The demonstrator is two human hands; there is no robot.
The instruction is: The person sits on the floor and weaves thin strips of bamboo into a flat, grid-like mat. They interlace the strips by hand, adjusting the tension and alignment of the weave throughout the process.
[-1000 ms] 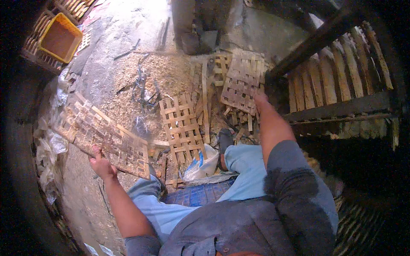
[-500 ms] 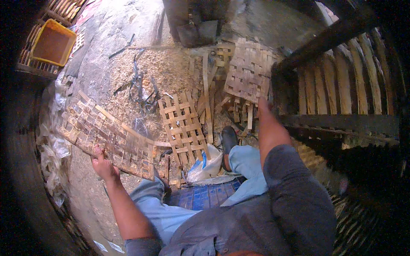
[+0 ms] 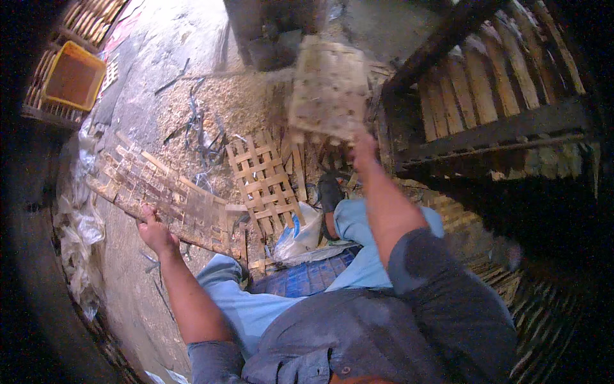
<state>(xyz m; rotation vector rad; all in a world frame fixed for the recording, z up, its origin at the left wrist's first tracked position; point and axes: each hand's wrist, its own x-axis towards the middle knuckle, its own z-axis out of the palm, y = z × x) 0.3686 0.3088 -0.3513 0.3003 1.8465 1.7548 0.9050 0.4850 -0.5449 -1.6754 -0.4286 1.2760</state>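
My left hand is closed round the near edge of a worn woven bamboo panel, which slants over the floor on the left. A second woven panel, smeared by motion, is raised ahead of me. My right hand grips its lower right corner. Between the two, an open-weave lattice panel of paler strips lies tilted on the ground, in neither hand. A white plastic sack with blue marks touches its lower end.
Wood shavings and dark straps litter the floor ahead. A yellow-rimmed crate is at the far left. A slatted wooden rack stands on the right, crumpled clear plastic on the left. Blue slats lie beneath me.
My right hand has lifted its woven panel and swung it to the left. The left hand keeps its hold, almost unmoved. The whole view has shifted slightly.
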